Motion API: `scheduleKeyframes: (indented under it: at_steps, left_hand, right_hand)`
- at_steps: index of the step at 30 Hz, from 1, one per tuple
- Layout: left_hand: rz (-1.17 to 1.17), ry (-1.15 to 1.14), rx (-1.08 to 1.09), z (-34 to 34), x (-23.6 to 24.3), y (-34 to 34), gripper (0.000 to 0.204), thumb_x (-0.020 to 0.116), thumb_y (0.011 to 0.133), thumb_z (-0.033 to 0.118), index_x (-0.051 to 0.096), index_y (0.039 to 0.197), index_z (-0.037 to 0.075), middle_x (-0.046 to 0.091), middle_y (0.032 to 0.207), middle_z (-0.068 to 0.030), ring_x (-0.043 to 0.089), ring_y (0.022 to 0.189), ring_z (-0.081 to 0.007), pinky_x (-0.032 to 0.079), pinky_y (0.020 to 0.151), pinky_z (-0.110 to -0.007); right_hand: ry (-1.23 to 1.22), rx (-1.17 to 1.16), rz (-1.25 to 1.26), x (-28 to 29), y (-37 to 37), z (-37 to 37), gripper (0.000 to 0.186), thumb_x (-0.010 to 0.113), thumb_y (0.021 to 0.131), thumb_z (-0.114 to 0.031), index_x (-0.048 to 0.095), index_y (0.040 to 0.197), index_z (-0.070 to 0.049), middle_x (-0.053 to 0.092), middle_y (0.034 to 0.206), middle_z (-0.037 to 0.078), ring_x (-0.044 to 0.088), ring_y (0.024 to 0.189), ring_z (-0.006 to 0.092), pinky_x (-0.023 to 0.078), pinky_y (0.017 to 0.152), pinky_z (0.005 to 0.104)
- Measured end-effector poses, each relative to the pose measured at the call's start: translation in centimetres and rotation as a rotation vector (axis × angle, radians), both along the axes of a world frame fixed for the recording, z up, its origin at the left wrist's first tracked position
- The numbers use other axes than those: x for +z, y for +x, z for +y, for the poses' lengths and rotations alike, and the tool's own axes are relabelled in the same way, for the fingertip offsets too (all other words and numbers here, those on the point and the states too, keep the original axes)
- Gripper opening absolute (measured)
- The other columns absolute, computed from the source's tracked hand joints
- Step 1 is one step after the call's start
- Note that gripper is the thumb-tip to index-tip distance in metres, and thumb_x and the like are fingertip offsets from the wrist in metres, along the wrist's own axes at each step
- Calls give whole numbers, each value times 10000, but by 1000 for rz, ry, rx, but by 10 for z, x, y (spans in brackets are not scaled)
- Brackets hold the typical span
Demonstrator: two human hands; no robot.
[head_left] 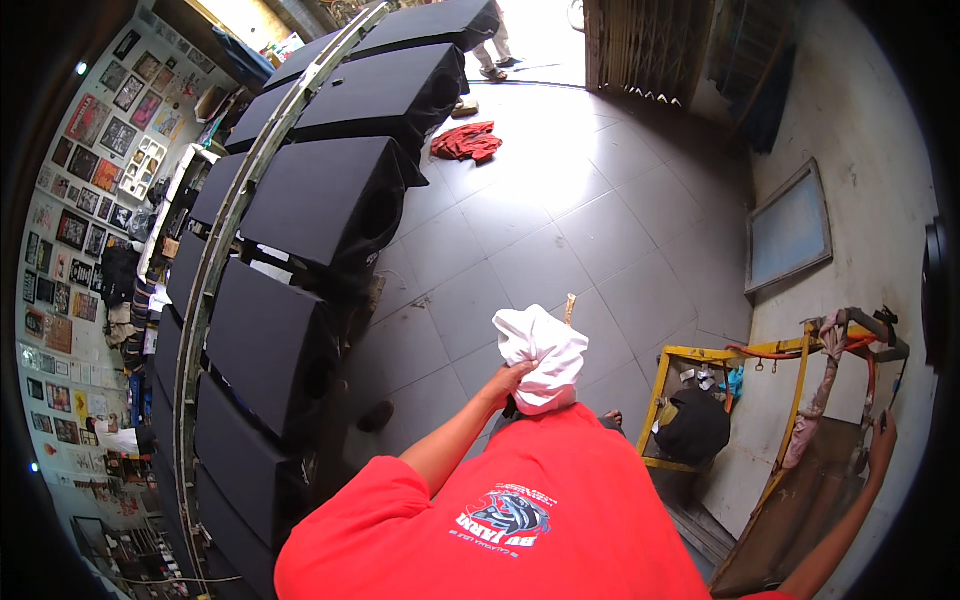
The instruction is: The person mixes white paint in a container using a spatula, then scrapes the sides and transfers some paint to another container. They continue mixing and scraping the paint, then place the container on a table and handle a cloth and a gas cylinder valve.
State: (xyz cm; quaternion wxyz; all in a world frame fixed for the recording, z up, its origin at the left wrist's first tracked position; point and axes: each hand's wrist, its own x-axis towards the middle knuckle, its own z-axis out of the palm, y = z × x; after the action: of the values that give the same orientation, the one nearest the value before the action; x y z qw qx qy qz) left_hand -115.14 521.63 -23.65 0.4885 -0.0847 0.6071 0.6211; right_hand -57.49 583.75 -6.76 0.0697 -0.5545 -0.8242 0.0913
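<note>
In front of my red shirt, my left hand (516,378) is closed on a bunched white cloth (545,352), its folds gathered above the fingers. A thin brownish stick (570,308) shows just behind the cloth; its lower end is hidden. Far to the right, my right arm stretches out along a yellow metal rack (800,385). My right hand (881,438) is beside the rack's far right side, by a thin dark piece. Its fingers are too small and dark to make out. A twisted pinkish cloth (820,385) and an orange hose (770,350) hang on the rack.
Black garments (320,195) lie stretched over boards in a long row at left, with a metal rail (235,205) running along them. Red cloth (466,142) lies on the tiled floor (520,250). A framed screen (790,232) leans on the right wall. Someone's legs (493,50) show at the doorway.
</note>
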Motion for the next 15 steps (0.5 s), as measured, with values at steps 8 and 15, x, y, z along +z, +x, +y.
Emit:
scheduleKeyframes:
  at_steps: [8,15]
  left_hand:
    - [-45,39,-21,-11,-16,-29,551,597,853,319,424,1265,-5,596,1105,-143,634,941,-252,513,839,-369]
    - [-31,50,-10,-1,-26,-46,547,565,866,327,408,1273,-4,562,1156,-164,618,982,-274,513,842,-398]
  right_hand:
    - [71,-26,-48,2,-1,2,372,521,917,-170,508,1209,61,556,1186,228,554,1075,330,425,918,372]
    - [143,-141,-135,-8,4,-6,425,530,915,-319,575,1083,70,601,1061,253,569,992,390,444,848,408]
